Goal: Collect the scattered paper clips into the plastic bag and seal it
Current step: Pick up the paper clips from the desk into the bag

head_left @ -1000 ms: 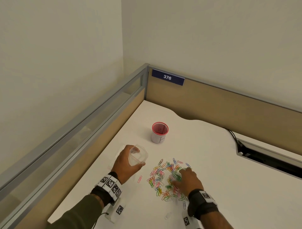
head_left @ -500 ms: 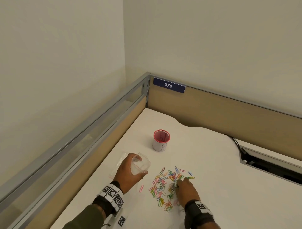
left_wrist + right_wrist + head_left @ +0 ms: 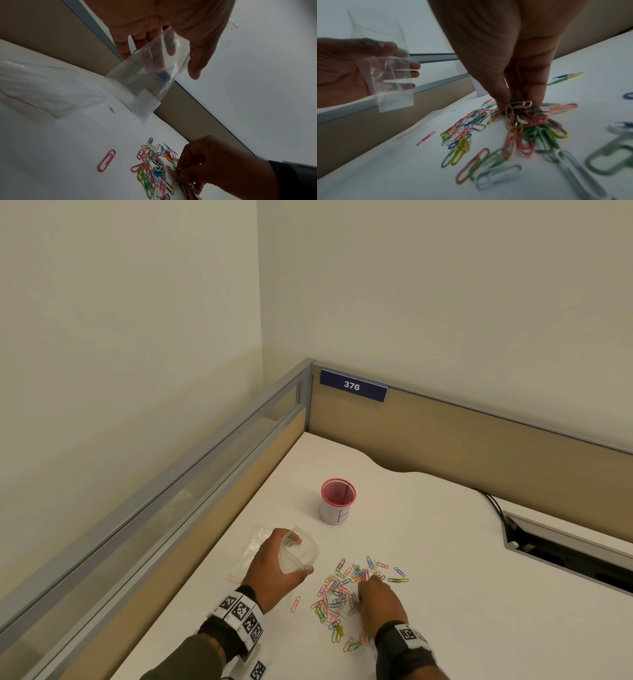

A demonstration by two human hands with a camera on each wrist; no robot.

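Observation:
Several coloured paper clips [image 3: 346, 594] lie scattered on the white desk [image 3: 445, 559], and one pink clip [image 3: 295, 604] lies apart to their left. My left hand [image 3: 274, 566] holds a small clear plastic bag [image 3: 299, 554] with a red zip line above the desk, left of the clips; the bag [image 3: 150, 81] hangs between thumb and fingers. My right hand [image 3: 375, 594] is down on the pile, its fingertips [image 3: 503, 106] pinching a bunch of clips [image 3: 522, 112]. The bag [image 3: 392, 83] looks empty.
A white cup with a red rim [image 3: 337, 501] stands behind the clips. More clear bags [image 3: 251, 549] lie flat under my left hand. Partition walls [image 3: 445, 440] close the desk's back and left. A cable slot [image 3: 565, 546] opens at the right.
My right hand has drawn its fingers together over the pile and gathered a bunch of clips. The left hand holds the bag in much the same place. The head view has tilted slightly.

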